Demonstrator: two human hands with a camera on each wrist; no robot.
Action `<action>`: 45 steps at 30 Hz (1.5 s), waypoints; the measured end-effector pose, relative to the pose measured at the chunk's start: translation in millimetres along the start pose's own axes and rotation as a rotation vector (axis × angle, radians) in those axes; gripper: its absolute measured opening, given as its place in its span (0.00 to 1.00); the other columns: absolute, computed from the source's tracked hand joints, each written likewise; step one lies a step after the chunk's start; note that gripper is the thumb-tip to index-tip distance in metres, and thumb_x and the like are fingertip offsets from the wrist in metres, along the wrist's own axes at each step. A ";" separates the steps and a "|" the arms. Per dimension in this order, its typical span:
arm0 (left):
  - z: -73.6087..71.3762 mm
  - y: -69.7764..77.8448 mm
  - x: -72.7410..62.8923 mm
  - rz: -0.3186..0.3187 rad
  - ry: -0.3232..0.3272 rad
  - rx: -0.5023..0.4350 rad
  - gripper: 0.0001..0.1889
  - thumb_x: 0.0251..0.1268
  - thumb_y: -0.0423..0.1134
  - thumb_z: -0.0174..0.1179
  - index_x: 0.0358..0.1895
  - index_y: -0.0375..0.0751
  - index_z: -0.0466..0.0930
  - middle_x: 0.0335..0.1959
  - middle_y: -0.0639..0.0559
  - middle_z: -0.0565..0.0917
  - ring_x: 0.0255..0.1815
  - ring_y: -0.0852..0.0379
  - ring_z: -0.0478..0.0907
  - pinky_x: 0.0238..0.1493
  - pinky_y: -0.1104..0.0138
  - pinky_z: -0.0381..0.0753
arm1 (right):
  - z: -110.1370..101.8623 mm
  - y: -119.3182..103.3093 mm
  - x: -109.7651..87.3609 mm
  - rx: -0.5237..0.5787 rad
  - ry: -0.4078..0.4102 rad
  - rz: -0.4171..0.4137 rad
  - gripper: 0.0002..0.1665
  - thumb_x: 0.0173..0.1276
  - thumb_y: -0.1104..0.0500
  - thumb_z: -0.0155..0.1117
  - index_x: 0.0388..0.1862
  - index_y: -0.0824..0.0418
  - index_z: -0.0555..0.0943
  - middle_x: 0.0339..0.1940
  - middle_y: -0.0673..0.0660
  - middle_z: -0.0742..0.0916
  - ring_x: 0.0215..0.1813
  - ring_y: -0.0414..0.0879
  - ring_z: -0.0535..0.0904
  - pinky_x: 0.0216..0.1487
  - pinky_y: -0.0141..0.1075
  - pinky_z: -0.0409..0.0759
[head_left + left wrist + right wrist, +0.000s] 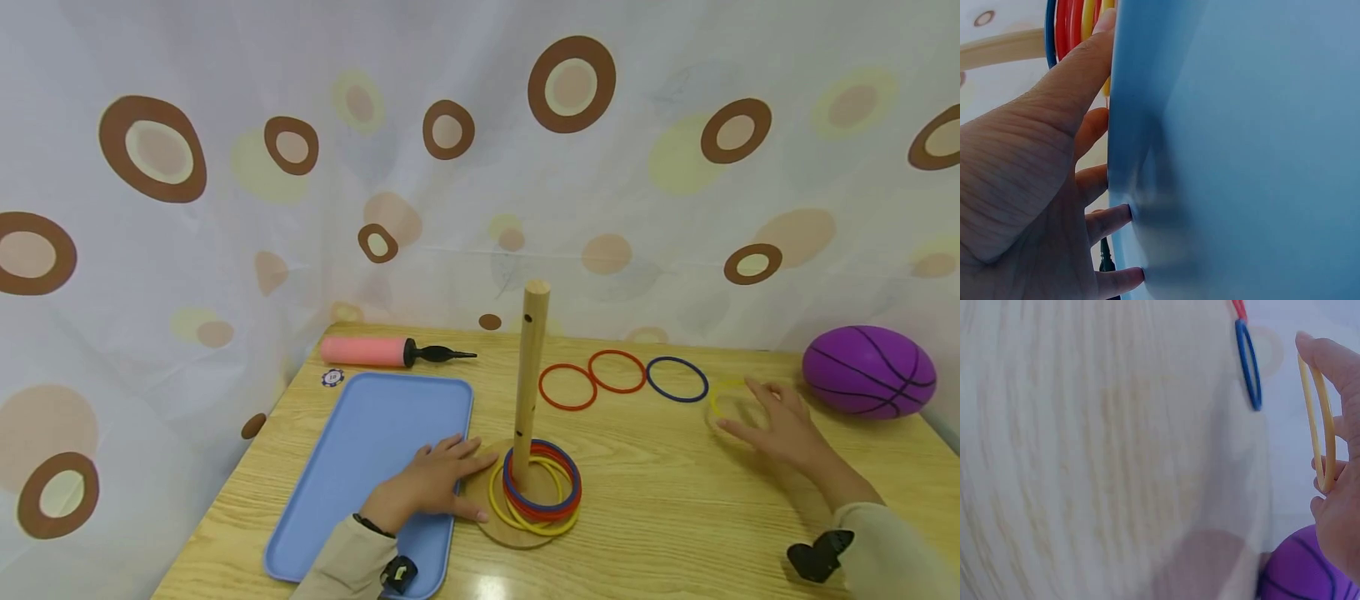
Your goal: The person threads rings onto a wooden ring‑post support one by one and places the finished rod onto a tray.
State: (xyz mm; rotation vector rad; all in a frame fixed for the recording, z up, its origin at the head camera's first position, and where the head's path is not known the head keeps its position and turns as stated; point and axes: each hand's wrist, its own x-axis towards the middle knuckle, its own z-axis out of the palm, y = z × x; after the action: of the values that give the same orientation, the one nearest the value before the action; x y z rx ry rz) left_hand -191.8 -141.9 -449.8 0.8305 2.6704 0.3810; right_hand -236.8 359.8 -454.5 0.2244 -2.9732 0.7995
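My left hand (431, 479) lies with spread fingers on the round wooden base (513, 538) and across the right rim of the blue tray (397, 383). A wooden post (530, 367) rises from that base. Several rings circle the post at its foot: a blue ring (576, 475) on top, red ones under it, yellow rings (534, 531) lowest. On the right, my right hand (787, 429) grips a yellow ring (1325, 419) between thumb and curled fingers. In the right wrist view that ring appears off the table; my hand hides part of it in the head view.
Two red rings (567, 408) (617, 392) and a blue ring (677, 401) lie in a row behind the post. A purple ball (870, 372) sits at the back right. A pink hand pump (367, 351) and a chip (333, 377) lie beyond the tray.
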 end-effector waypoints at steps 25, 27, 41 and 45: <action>-4.5 4.1 -1.8 0.010 -0.005 -0.008 0.43 0.52 0.61 0.65 0.72 0.55 0.61 0.73 0.46 0.59 0.73 0.40 0.51 0.61 0.38 0.57 | -70.8 -151.7 -11.0 -0.024 -0.010 -0.490 0.58 0.54 0.55 0.75 0.77 0.54 0.51 0.68 0.69 0.63 0.65 0.68 0.58 0.47 0.66 0.63; -4.3 4.1 -1.8 0.010 -0.006 -0.009 0.43 0.52 0.61 0.65 0.72 0.55 0.61 0.73 0.46 0.59 0.73 0.40 0.51 0.61 0.38 0.57 | -78.6 -166.9 -12.9 -0.005 -0.033 -0.485 0.57 0.55 0.55 0.74 0.77 0.52 0.50 0.70 0.67 0.62 0.67 0.67 0.56 0.49 0.67 0.62; -3.3 1.2 -2.7 0.015 0.005 -0.011 0.43 0.52 0.61 0.64 0.72 0.55 0.61 0.73 0.45 0.59 0.73 0.40 0.51 0.61 0.37 0.57 | -117.4 -251.5 -12.0 0.001 0.044 -0.673 0.60 0.50 0.60 0.78 0.77 0.48 0.53 0.71 0.56 0.67 0.68 0.52 0.63 0.63 0.39 0.62; -3.8 2.2 -2.3 0.016 0.004 -0.014 0.42 0.53 0.61 0.64 0.72 0.55 0.61 0.73 0.45 0.59 0.73 0.40 0.51 0.61 0.38 0.57 | -128.4 -267.5 -9.0 0.003 0.055 -0.758 0.61 0.48 0.63 0.78 0.77 0.51 0.52 0.71 0.56 0.68 0.69 0.40 0.62 0.63 0.22 0.56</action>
State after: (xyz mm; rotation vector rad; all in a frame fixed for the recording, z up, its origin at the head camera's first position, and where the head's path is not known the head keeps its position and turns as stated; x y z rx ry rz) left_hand -190.3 -142.1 -445.1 0.8486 2.6625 0.4057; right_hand -184.8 196.7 -212.0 1.1994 -2.4926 0.6722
